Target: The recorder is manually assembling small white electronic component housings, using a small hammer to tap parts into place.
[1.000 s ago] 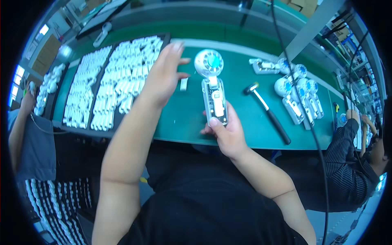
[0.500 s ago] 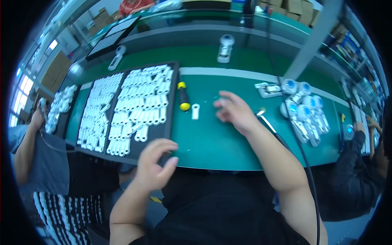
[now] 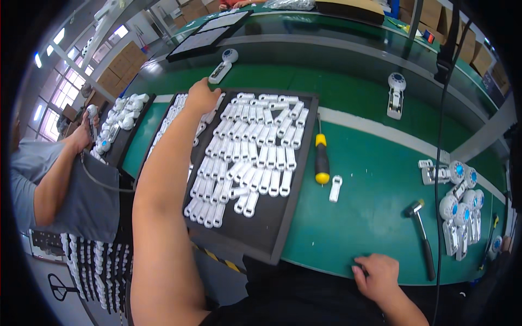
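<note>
Just beside left fingers (image 3: pixel 203 86): white device (image 3: pixel 221 70) | left closure: cannot tell | right fingers (image 3: pixel 365 261): apart

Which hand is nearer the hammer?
Right. The right hand is close by, left of the hammer; the left hand is far off, near the far edge of the dark tray.

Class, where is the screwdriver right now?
In the head view, the screwdriver lies right of centre on the green table, between the black tray and a lone white elongated part.
</note>
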A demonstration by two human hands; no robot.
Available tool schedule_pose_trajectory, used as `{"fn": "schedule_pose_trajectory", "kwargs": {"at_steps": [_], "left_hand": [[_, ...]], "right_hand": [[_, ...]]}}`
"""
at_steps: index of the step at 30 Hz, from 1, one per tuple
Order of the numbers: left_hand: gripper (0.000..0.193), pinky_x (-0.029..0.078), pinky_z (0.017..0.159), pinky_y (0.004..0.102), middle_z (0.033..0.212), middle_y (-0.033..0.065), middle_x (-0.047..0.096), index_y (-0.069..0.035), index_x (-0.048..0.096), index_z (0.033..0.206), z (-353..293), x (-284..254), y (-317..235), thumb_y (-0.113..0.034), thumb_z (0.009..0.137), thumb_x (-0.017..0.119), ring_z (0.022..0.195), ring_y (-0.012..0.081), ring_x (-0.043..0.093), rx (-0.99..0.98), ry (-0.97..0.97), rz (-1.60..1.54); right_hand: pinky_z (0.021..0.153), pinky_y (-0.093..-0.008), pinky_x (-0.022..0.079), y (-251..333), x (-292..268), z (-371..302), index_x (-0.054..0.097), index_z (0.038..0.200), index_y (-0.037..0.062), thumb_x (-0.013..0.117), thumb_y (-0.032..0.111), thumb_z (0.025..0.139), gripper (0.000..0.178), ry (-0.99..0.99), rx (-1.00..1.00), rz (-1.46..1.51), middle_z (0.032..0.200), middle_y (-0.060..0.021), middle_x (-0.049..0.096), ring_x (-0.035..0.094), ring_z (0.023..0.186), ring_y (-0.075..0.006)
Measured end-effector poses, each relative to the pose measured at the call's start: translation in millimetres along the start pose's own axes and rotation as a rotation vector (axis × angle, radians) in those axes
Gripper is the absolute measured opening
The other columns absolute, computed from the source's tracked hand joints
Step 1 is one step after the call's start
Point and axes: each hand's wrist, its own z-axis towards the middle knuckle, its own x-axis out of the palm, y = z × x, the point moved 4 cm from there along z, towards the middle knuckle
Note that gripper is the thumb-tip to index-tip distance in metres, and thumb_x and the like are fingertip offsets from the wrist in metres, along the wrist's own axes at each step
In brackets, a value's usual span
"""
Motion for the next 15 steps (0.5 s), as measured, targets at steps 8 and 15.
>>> {"fn": "schedule_pose_trajectory", "kwargs": {"at_steps": [8,15], "left_hand": [[0.062,0.052,0.109,0.0475,0.135,0.0265,0.070,0.004,0.068,0.133,106.7,77.2,10.3,-0.047,0.097,0.067,0.126,0.0423,0.067,-0.274,0.186,0.187],[0.052,0.054,0.099,0.0524,0.117,0.0312,0.071,0.003,0.069,0.115,42.5,24.2,-116.6,-0.046,0.104,0.057,0.113,0.0481,0.068,0.152,0.064,0.114]], "right_hand": [[0.057,-0.0417,0.050,0.1,5.5,-0.1,0.076,0.086,0.0116,0.081,0.015,0.076,0.012,-0.040,0.068,-0.029,0.068,-0.0047,0.064,0.066,0.061,-0.0282],[0.061,-0.0341,0.051,-14.7,-3.8,4.4,0.073,0.102,0.0050,0.076,0.013,0.085,0.019,0.017,0.119,0.141,0.076,-0.0064,0.067,0.064,0.064,-0.0240]]}}
